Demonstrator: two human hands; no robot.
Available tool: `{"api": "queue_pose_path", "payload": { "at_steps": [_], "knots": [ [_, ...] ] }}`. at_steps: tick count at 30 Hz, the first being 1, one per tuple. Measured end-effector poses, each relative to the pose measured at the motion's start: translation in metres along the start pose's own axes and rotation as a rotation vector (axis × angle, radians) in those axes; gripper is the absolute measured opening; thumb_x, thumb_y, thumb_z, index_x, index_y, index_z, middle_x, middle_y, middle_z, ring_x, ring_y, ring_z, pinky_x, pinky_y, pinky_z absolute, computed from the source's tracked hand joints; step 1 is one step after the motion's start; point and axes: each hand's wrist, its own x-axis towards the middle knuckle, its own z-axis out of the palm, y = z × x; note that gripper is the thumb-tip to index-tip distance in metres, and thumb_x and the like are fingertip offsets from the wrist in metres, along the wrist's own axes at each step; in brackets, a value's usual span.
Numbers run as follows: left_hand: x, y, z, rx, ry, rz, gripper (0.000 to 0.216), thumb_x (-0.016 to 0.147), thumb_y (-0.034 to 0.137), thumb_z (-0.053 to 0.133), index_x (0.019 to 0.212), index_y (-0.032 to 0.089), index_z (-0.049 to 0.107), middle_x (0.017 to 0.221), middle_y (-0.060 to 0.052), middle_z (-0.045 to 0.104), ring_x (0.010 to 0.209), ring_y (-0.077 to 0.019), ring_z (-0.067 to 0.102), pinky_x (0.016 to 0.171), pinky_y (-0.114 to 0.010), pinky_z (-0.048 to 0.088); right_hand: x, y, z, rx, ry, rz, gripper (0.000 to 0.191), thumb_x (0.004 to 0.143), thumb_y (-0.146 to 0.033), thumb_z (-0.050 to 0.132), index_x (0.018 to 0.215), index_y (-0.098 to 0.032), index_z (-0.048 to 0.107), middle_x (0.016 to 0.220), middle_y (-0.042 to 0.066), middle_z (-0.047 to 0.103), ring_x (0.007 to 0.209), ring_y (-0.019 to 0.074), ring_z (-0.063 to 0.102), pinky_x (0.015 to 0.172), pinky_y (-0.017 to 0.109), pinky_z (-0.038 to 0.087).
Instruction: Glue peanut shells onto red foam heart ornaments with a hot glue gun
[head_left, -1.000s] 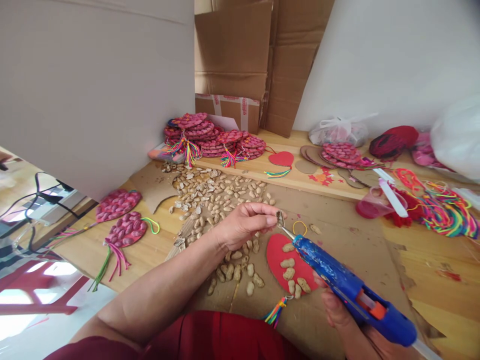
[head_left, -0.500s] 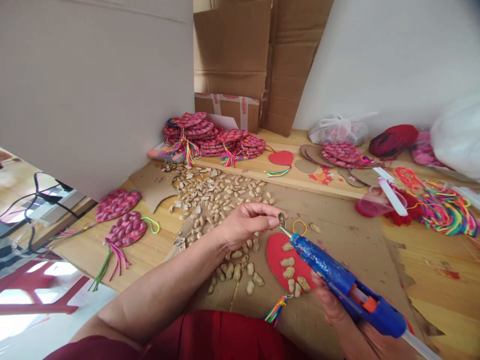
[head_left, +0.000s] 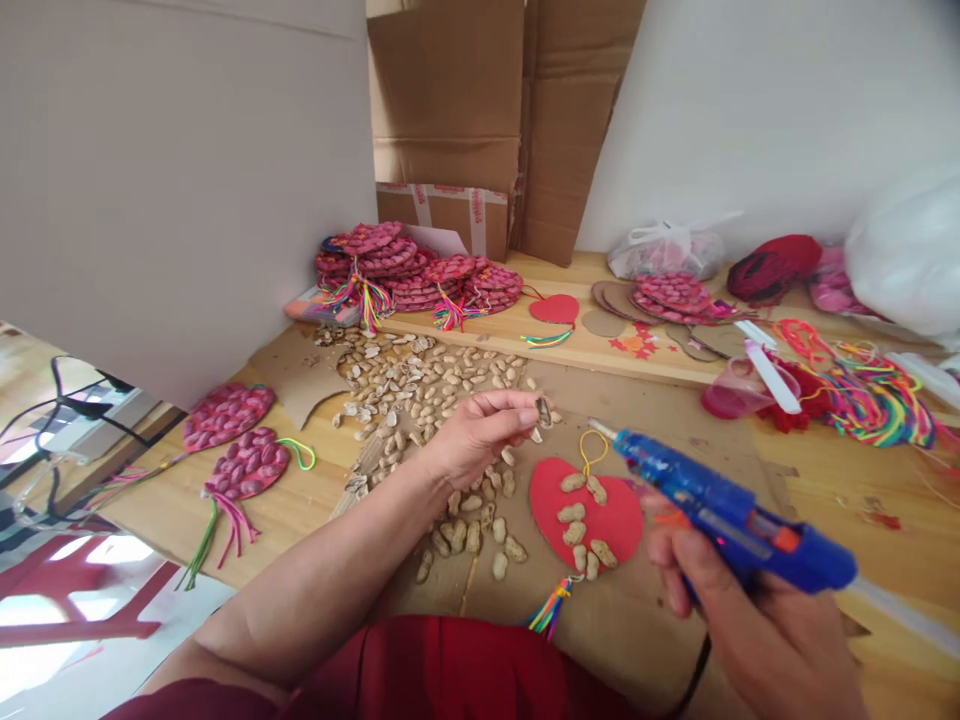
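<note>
Between the fingertips of my left hand (head_left: 480,435) is a dark-sided peanut (head_left: 543,410), held above the table. My right hand (head_left: 739,600) is wrapped round a blue glue gun (head_left: 727,500), its nozzle pointing left and a white glue stick coming out of its back end. Below and between my hands lies a red heart (head_left: 551,545) with several peanuts (head_left: 576,532) on it. A yellow cord loop (head_left: 595,452) is at the heart's top and a multicoloured tassel (head_left: 553,605) at its bottom tip.
Loose peanuts (head_left: 427,400) spread over the cardboard sheet (head_left: 697,450) on the left. Finished pink pieces (head_left: 244,462) lie at far left; more are stacked (head_left: 382,255) at the back. Coloured cords (head_left: 885,405) and a pink cup (head_left: 731,390) stand right.
The glue gun has moved right and away from the peanut, uncovering more of the heart. My left hand has drawn slightly left and up, still holding the peanut. The view has shifted slightly.
</note>
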Motion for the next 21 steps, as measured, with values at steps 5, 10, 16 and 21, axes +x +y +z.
{"api": "queue_pose_path", "payload": {
  "at_steps": [5, 10, 16, 21],
  "knots": [
    [-0.005, -0.002, 0.001, 0.221, -0.077, 0.082, 0.028, 0.069, 0.037, 0.088, 0.088, 0.018, 0.08, 0.08, -0.003, 0.073, 0.065, -0.0085, 0.056, 0.063, -0.022, 0.042, 0.008, 0.013, 0.003, 0.123, 0.086, 0.27, 0.037, 0.094, -0.048, 0.063, 0.117, -0.019, 0.066, 0.063, -0.001, 0.061, 0.048, 0.0121, 0.054, 0.038, 0.021, 0.037],
    [-0.013, 0.005, 0.014, 0.905, -0.37, 0.398, 0.017, 0.086, 0.027, 0.073, 0.1, 0.017, 0.078, 0.082, -0.004, 0.072, 0.073, -0.0125, 0.06, 0.07, -0.026, 0.046, 0.007, 0.025, 0.005, -0.018, 0.057, 0.313, 0.037, 0.091, -0.053, 0.064, 0.102, -0.017, 0.069, 0.07, 0.005, 0.069, 0.06, 0.0201, 0.064, 0.047, 0.029, 0.049],
    [-0.002, 0.011, 0.033, 1.593, -0.723, 0.708, 0.019, 0.096, 0.028, 0.061, 0.105, 0.019, 0.075, 0.094, -0.005, 0.069, 0.09, -0.019, 0.061, 0.081, -0.034, 0.045, 0.002, 0.053, 0.015, 0.13, 0.076, 0.345, 0.047, 0.09, -0.053, 0.068, 0.123, -0.02, 0.065, 0.096, 0.009, 0.075, 0.081, 0.0293, 0.072, 0.061, 0.04, 0.059],
    [0.005, 0.005, 0.048, 1.889, -0.901, 0.787, 0.02, 0.099, 0.03, 0.056, 0.1, 0.018, 0.073, 0.089, -0.004, 0.068, 0.088, -0.0215, 0.059, 0.079, -0.037, 0.042, 0.002, 0.06, 0.018, 0.077, 0.063, 0.324, 0.044, 0.092, -0.054, 0.065, 0.121, -0.021, 0.068, 0.098, 0.008, 0.074, 0.084, 0.029, 0.071, 0.066, 0.04, 0.06]
  ]
}}
